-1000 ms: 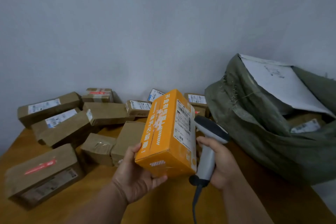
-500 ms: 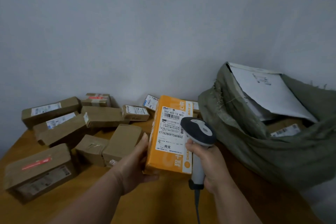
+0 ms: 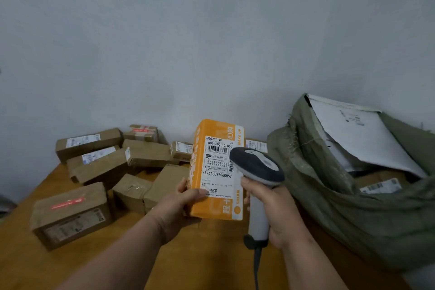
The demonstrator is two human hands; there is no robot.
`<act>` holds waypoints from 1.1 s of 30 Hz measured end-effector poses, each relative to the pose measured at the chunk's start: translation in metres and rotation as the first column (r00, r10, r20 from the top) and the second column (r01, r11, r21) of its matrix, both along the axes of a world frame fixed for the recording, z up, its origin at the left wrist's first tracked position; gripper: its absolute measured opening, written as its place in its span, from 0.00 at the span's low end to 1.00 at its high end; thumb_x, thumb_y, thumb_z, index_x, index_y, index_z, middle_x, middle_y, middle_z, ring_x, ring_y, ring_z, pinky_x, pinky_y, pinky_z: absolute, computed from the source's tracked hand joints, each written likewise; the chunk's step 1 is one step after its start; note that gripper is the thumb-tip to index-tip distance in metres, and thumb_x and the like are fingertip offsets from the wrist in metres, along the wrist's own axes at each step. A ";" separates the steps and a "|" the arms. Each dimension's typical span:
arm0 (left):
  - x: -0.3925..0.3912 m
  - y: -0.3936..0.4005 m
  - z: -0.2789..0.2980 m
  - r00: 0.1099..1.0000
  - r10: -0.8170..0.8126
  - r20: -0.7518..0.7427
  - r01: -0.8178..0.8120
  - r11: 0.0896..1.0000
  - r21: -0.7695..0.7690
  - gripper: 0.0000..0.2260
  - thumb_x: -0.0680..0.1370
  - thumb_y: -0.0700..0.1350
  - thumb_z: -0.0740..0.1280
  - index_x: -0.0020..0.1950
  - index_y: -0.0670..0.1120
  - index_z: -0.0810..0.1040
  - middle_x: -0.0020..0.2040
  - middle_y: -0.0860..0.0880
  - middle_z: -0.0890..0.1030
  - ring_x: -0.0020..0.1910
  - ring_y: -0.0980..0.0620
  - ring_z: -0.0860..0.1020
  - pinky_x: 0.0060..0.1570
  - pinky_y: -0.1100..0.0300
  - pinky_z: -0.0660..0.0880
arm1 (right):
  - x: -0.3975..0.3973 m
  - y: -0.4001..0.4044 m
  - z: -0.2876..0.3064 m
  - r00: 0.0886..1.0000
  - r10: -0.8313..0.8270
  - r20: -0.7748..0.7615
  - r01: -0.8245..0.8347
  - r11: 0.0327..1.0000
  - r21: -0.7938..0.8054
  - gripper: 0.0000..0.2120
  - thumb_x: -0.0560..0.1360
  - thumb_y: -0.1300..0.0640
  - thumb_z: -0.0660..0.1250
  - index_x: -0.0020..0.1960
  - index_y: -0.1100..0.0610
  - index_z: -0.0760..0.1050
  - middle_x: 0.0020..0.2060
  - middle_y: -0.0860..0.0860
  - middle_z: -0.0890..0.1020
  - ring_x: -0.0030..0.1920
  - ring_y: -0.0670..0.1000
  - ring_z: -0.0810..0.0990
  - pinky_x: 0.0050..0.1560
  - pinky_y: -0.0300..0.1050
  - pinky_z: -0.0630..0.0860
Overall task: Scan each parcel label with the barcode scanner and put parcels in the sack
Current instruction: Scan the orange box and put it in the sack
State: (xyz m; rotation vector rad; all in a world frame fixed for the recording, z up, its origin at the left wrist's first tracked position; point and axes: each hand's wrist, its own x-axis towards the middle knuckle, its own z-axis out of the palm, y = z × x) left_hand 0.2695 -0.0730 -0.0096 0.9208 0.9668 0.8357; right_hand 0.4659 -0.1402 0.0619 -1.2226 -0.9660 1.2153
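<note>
- Left hand [image 3: 175, 209]: wrapped round the lower left edge of the orange parcel [image 3: 215, 169], thumb laid across the bottom of the white label [image 3: 217, 167], remaining fingers hidden behind the box.
- Orange parcel: held upright, clear of the wooden table [image 3: 207, 256], label face turned toward the camera; barcode and tracking number legible, above the left thumb.
- Right hand [image 3: 280, 214]: closed round the pale handle of the barcode scanner [image 3: 257, 172], index finger up near the neck under the head; whether pressing a trigger, cannot tell.
- Scanner head: dark, tilted toward the label, just beside the parcel's right edge, overlapping the label's right margin as seen; contact not determinable. Cable [image 3: 257, 266] hanging from the handle base below the right fingers.
- Green sack [image 3: 329, 195]: right of the right hand, mouth open, standing against the wall; a white flat mailer [image 3: 357, 134] leaning inside, a labelled brown parcel [image 3: 379, 183] lower within the opening.
- Brown parcels [image 3: 101, 165]: clustered on the table left of and beyond the left fingers, most with white labels; nearest one, bearing red tape [image 3: 68, 214], well left of the left wrist.
- Two small unlabelled-looking boxes [image 3: 131, 192] directly beyond the left knuckles, touching each other.
- One labelled parcel edge [image 3: 256, 145] showing behind the scanner head.
</note>
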 end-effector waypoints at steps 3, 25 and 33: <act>-0.002 -0.003 0.000 1.000 -0.015 0.006 0.015 1.000 0.019 0.34 0.62 0.49 0.79 0.67 0.56 0.72 0.58 0.46 0.84 0.60 0.42 0.81 0.59 0.44 0.78 | -0.005 -0.001 0.002 1.000 0.016 0.017 -0.016 1.000 -0.004 0.10 0.72 0.57 0.73 0.53 0.57 0.82 0.40 0.51 0.87 0.40 0.51 0.84 0.41 0.45 0.77; 0.003 -0.004 -0.009 0.999 -0.006 0.047 0.004 1.000 0.030 0.36 0.64 0.48 0.78 0.70 0.56 0.70 0.57 0.47 0.84 0.55 0.46 0.84 0.46 0.54 0.81 | -0.006 -0.012 0.012 0.999 0.027 0.039 -0.025 0.999 -0.045 0.08 0.74 0.59 0.71 0.52 0.54 0.81 0.45 0.53 0.87 0.46 0.54 0.86 0.52 0.55 0.81; 0.003 0.002 -0.014 0.998 0.046 0.047 -0.045 0.999 -0.014 0.37 0.64 0.47 0.79 0.71 0.56 0.70 0.57 0.47 0.84 0.57 0.44 0.82 0.49 0.51 0.81 | 0.001 -0.011 0.013 0.998 0.058 -0.008 -0.058 0.997 -0.049 0.08 0.74 0.61 0.71 0.52 0.59 0.81 0.35 0.49 0.86 0.33 0.44 0.83 0.34 0.39 0.76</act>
